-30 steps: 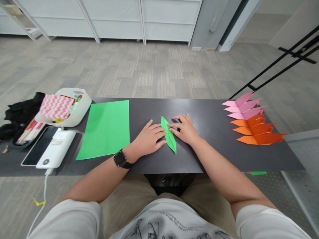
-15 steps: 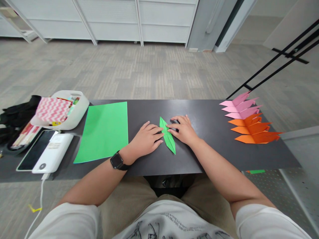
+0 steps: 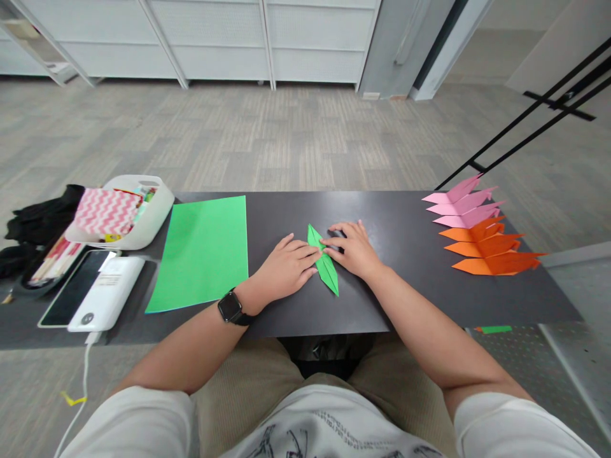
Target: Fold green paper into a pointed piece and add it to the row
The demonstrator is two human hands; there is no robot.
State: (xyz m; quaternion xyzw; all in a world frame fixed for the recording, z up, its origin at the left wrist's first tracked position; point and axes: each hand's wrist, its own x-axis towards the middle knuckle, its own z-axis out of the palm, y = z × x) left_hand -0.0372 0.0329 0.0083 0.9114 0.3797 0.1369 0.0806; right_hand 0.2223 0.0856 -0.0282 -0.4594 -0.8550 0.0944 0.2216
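A narrow piece of folded green paper (image 3: 328,273), pointed at both ends and creased down its length, lies on the dark table in front of me. From the left, my left hand (image 3: 287,268) rests palm down with fingers stretched out, the fingertips touching the paper's middle. My right hand (image 3: 354,249) comes in from the other side, fingers spread, with fingertips on the paper's right edge near its centre. Fingers cover part of the middle. Neither hand grips the paper; it stays flat on the table.
Green sheets (image 3: 203,251) lie left of my hands. Further left are a white basket (image 3: 160,213), a phone (image 3: 62,302) and a white power bank (image 3: 107,292) with a cable. Pink folded paper birds (image 3: 461,205) and orange ones (image 3: 489,264) line the table's right end.
My left hand has slid slightly right, its fingertips now further over the middle of the green paper. My right hand is nearly unchanged. The whole view has shifted a little.
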